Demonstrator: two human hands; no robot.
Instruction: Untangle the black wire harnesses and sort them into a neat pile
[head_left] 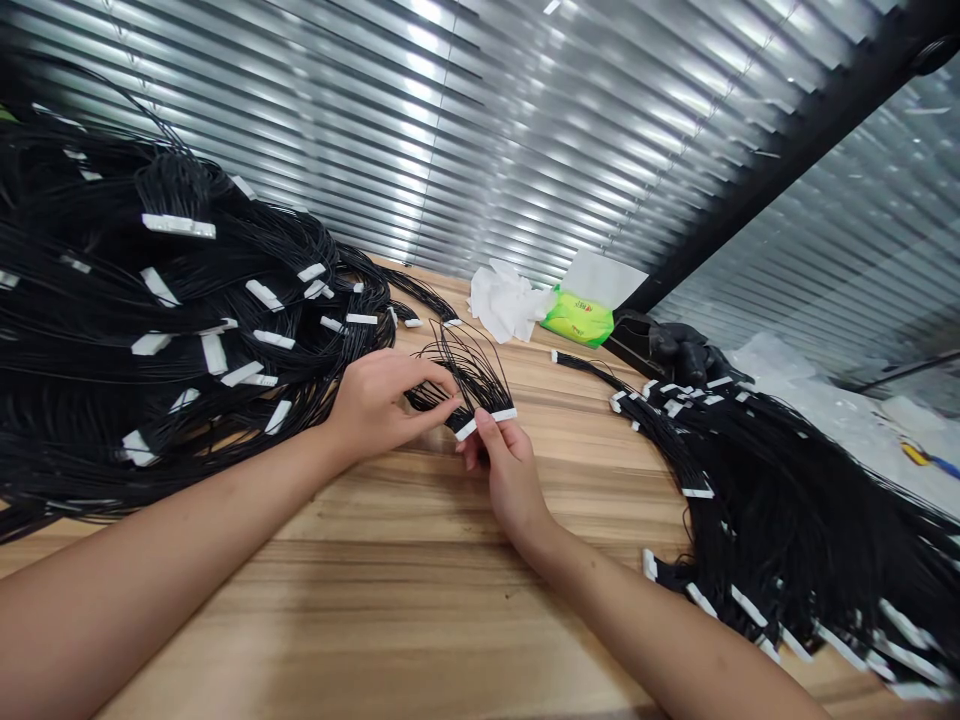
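Note:
Between my hands is a wire harness [469,370] of thin black wires that end in a white connector [487,421]. My right hand [510,465] pinches the connector between thumb and fingers from the near side. Just left of it, my left hand [394,402] has thumb and forefinger closed at the black wires behind the connector. Whether a single wire or several lie in that pinch is too small to make out. The loose wires fan upward and bend back over the wooden table.
A large heap of black wire harnesses [247,270] with white connectors fills the left side. Another pile [795,500] lies at the right. Crumpled tissue [506,303] and a green tissue pack [581,318] stand at the back, before a corrugated metal wall [420,130]. Yellow-blue handled pliers [926,458] lie far right.

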